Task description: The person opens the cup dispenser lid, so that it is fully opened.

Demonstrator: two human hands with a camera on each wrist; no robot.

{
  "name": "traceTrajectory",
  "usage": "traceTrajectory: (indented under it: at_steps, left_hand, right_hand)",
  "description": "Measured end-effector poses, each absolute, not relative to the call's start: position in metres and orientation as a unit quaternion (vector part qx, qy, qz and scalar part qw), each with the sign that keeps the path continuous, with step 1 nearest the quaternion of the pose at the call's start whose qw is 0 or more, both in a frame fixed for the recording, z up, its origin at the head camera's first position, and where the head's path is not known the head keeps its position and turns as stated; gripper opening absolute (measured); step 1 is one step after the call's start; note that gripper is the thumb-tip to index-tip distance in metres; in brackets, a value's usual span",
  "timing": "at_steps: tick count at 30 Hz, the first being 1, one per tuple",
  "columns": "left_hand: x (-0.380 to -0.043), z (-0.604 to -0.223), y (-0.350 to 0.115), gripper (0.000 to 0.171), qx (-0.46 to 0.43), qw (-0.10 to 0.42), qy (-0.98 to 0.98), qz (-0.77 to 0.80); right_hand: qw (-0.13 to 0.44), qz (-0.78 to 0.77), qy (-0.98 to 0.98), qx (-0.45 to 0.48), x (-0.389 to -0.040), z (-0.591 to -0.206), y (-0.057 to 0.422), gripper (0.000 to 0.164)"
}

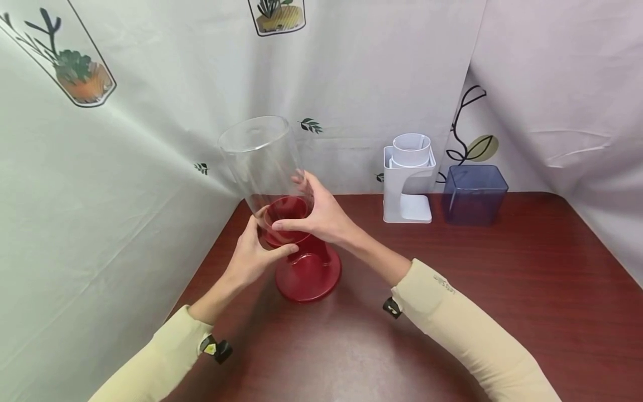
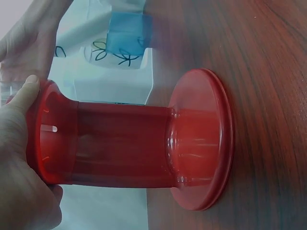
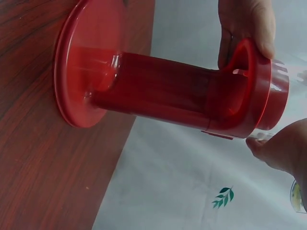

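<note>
A red plastic stand (image 1: 308,276) with a round base and an upright column rests on the table. In its top ring sits the lower end of a tall clear cylinder (image 1: 261,162), open at the top. My left hand (image 1: 251,257) grips the ring, thumb on the near side, as the left wrist view also shows at the red column (image 2: 124,146). Around the lower part of the cylinder, just above the ring, my right hand (image 1: 321,215) holds on. The right wrist view shows the right hand (image 3: 285,153) beside the red collar (image 3: 261,96).
The wooden table (image 1: 482,290) has a reddish-brown top. Toward its back stand a white holder (image 1: 394,192) with a white cup-like part (image 1: 412,151) on it, and a translucent blue box (image 1: 474,195). Printed fabric (image 1: 361,84) hangs behind and at both sides.
</note>
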State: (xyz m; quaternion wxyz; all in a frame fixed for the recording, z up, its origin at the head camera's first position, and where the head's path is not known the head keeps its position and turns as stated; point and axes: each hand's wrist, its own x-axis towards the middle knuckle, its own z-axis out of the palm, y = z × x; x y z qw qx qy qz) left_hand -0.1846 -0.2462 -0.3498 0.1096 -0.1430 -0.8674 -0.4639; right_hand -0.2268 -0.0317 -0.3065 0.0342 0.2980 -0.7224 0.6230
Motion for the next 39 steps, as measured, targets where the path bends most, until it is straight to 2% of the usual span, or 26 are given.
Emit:
traceTrajectory:
  at_steps: [10,17,31,39]
  left_hand:
    - [-0.182,-0.351,-0.240,0.104,-0.129,0.111,-0.865,-0.473]
    - [-0.183,-0.354,-0.242,0.101,-0.139,0.100,-0.848,-0.502]
    - [-0.213,-0.351,-0.273,0.105,-0.264,0.002,-0.796,-0.545]
    - [-0.232,-0.348,-0.278,0.107,-0.307,-0.032,-0.796,-0.520]
  right_hand:
    - [0.082,0.586,-0.757,0.278,-0.224,-0.306,-0.037,0.108]
    - [0.091,0.571,-0.768,0.275,-0.225,-0.306,-0.038,0.101]
    - [0.098,0.556,-0.777,0.278,-0.227,-0.307,-0.035,0.095]
    - [0.085,0.564,-0.771,0.285,-0.228,-0.307,-0.034,0.095]
